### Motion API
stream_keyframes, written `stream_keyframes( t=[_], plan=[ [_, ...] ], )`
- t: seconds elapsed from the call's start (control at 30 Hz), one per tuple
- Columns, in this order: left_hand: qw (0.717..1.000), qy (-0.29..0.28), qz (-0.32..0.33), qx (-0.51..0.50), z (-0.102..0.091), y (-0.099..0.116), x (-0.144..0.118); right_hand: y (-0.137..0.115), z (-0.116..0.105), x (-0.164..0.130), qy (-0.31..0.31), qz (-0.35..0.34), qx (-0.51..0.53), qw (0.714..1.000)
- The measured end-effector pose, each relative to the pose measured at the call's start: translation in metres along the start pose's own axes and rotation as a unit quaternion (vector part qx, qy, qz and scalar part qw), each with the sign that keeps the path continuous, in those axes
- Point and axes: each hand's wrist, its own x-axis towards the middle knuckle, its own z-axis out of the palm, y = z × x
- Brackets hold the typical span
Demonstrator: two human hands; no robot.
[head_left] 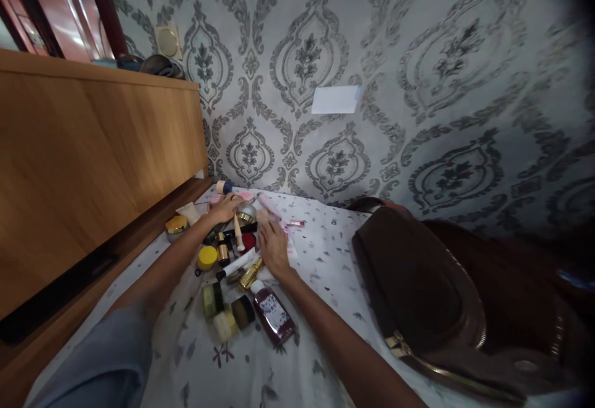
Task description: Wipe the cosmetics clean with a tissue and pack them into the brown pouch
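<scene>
- Your left hand (226, 208) lies flat, fingers spread and holding nothing, at the far end of the cosmetics pile, its fingertips touching a pink compact (245, 196) beside a round silver jar (246, 212).
- Your right hand (273, 247) rests palm down, fingers loosely open, just right of the pile; whether it pinches anything underneath, you cannot tell.
- A gold-capped tube (250, 273) lies by your right wrist, and a dark red bottle (273, 314) with a white cap lies below it.
- Small items between your hands overlap and blur, hard to name.
- Countable: one yellow-lidded jar (207, 256), one gold-lidded jar (176, 226), one brown bag (418, 284), cut off at the right.
</scene>
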Motion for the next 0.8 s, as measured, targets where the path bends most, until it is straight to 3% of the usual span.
stream_keyframes(
  t=[0.1,0.33,0.43,0.6,0.8],
  plan=[
    [0.999,-0.033,0.021,0.016,-0.01,-0.004,-0.012,-0.001,0.005,0.009,-0.025,0.043,-0.007,0.999],
    [0.984,-0.155,0.05,0.073,-0.044,-0.005,-0.077,0.004,-0.008,-0.009,-0.109,-0.012,0.076,0.991],
    [0.98,-0.169,0.041,0.096,-0.055,0.001,-0.111,-0.002,-0.022,-0.032,-0.125,-0.008,0.087,0.988],
    [0.979,-0.155,0.057,0.117,-0.067,0.014,-0.159,-0.019,-0.051,-0.084,-0.089,-0.021,0.101,0.991],
    [0.982,-0.16,0.086,0.044,-0.089,0.01,-0.186,-0.017,-0.074,-0.152,-0.118,-0.039,0.088,0.988]
  ],
)
